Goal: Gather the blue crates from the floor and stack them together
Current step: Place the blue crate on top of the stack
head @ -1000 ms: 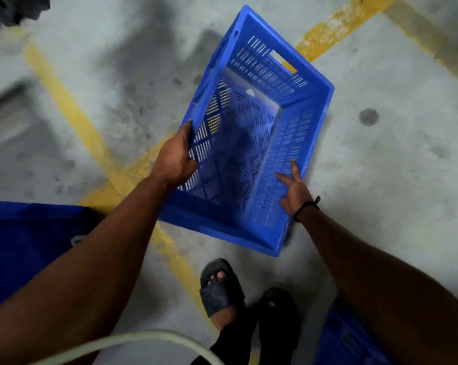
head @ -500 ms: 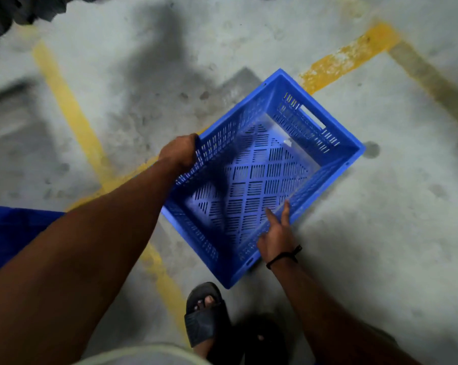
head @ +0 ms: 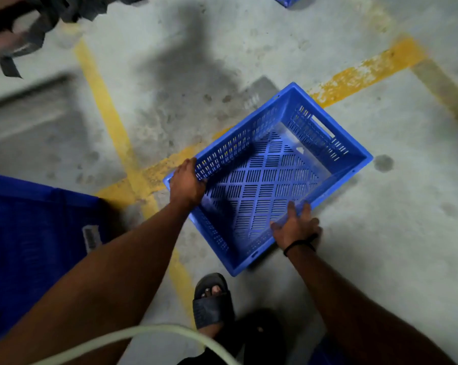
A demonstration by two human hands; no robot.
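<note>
An empty blue slatted crate (head: 268, 180) sits upright, open side up, on the concrete floor in the middle of the view. My left hand (head: 186, 184) grips its near-left rim close to a corner. My right hand (head: 295, 226) lies on the near-right rim with its fingers curled over the edge. Another blue crate (head: 35, 233) fills the left edge of the view. A corner of a third blue crate (head: 285, 0) shows at the top edge.
Yellow painted lines (head: 109, 114) cross the grey floor under and left of the crate. My sandalled feet (head: 212, 301) stand just below the crate. Dark cloth and straps (head: 38, 19) lie at the top left. A pale hose (head: 149, 335) curves along the bottom.
The crate has come down from a tilted, lifted pose to lie flat and upright on the floor. Both hands stayed on its rims and followed it down.
</note>
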